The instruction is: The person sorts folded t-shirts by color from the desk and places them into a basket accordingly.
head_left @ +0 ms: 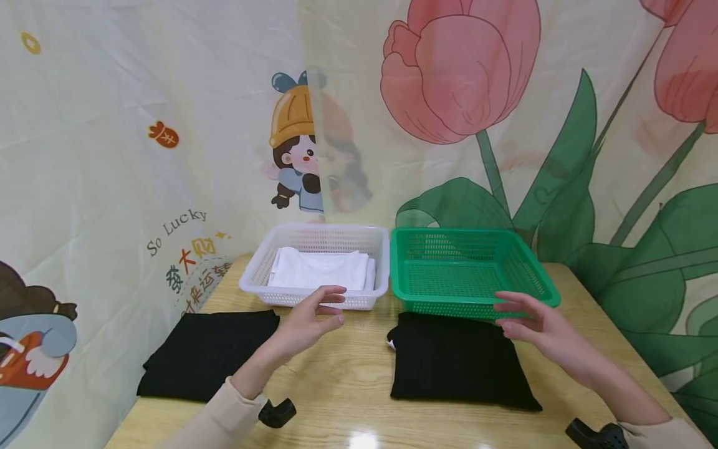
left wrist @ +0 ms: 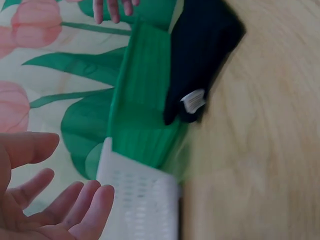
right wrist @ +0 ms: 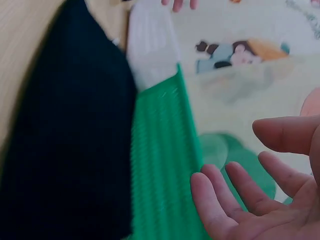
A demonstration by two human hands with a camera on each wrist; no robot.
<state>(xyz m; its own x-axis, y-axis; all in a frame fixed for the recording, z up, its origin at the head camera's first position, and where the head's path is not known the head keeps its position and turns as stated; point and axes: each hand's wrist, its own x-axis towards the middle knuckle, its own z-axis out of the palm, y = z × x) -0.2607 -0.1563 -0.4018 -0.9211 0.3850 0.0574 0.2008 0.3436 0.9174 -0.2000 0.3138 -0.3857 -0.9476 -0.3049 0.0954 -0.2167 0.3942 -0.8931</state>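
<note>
My left hand (head_left: pixel 308 321) hovers in front of the white basket (head_left: pixel 260 288), fingers loosely bent and holding nothing. My right hand (head_left: pixel 535 324) is likewise bare, above the right end of a folded black cloth item (head_left: pixel 457 362). A white label (left wrist: pixel 193 101) pokes out at that item's left edge. A second folded black cloth item (head_left: pixel 210 352) lies left of my left hand. Folded white cloth (head_left: pixel 316 269) sits inside the white basket. The green basket (head_left: pixel 443 274) stands right behind the black item on the right; no contents show in it.
Both baskets stand side by side at the back of the wooden table (head_left: pixel 342 380), their near rims almost touching. Behind them hangs a printed curtain (head_left: pixel 213 93) with tulips and cartoon figures. A black wrist device (head_left: pixel 277 413) is on the left wrist, another (head_left: pixel 597 434) on the right.
</note>
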